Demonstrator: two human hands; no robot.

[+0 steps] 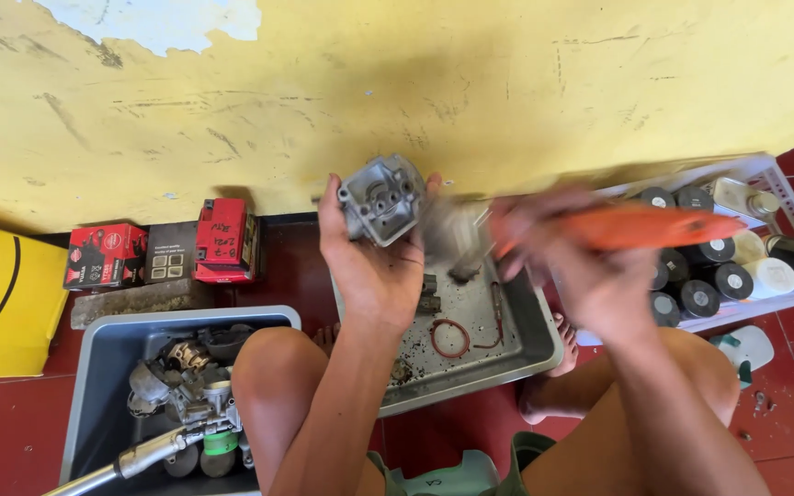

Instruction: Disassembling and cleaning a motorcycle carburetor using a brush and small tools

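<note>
The grey cast-metal carburetor body [381, 197] is held up in front of the yellow wall [415, 83], above the far edge of the metal tray [530, 344]. Its open, hollow side faces the camera, showing several round ports.

The left hand [371, 262] grips the carburetor body from below and behind, fingers curled around it, with the thumb on the left side of the casting.

The right hand [581, 266] is closed around an orange-handled tool [640, 225], just to the right of the carburetor body. Both hand and tool are motion-blurred (the working end of the tool cannot be made out), so contact with the casting cannot be confirmed.

The tray lies on the red floor [11, 432] between the person's bare knees and holds a reddish rubber ring [450, 338] and small dark parts.

To the left, a grey plastic bin [103, 367] contains further engine parts and a metal hose end [153, 450]. Behind it, against the wall, stand red and black cartons [222, 241].

To the right, a white crate [765, 170] holds black-capped cans [700, 296] and pale bottles.
</note>
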